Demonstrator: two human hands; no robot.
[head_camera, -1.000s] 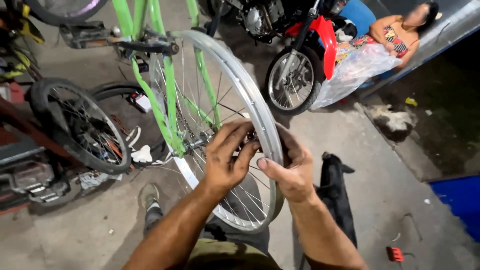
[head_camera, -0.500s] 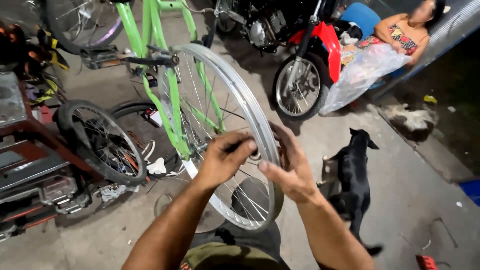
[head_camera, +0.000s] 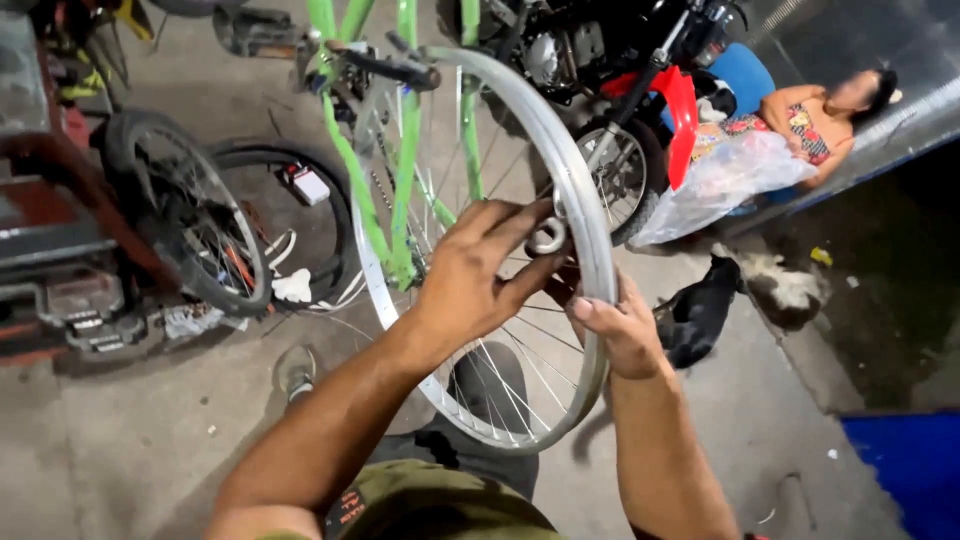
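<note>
A bare silver bicycle wheel rim (head_camera: 520, 95) with thin spokes stands in the green bicycle frame (head_camera: 405, 180), which is upside down. My left hand (head_camera: 480, 265) reaches through the spokes and pinches a small round metal tool (head_camera: 547, 238) at the rim's inner edge. My right hand (head_camera: 620, 330) grips the rim from its right side, fingers wrapped over the edge, just below the tool.
A tyred wheel (head_camera: 195, 215) and a loose tyre (head_camera: 300, 215) lie at the left beside metal boxes (head_camera: 70, 250). A red motorcycle (head_camera: 640, 110) stands behind. A person (head_camera: 810, 115) reclines at top right with a plastic bag (head_camera: 730, 175). A black dog (head_camera: 700, 310) lies right of the rim.
The view has dropped closer to the wheel. My left hand has shifted up the rim and now pinches the round tool there. The dog has settled lower beside the rim.
</note>
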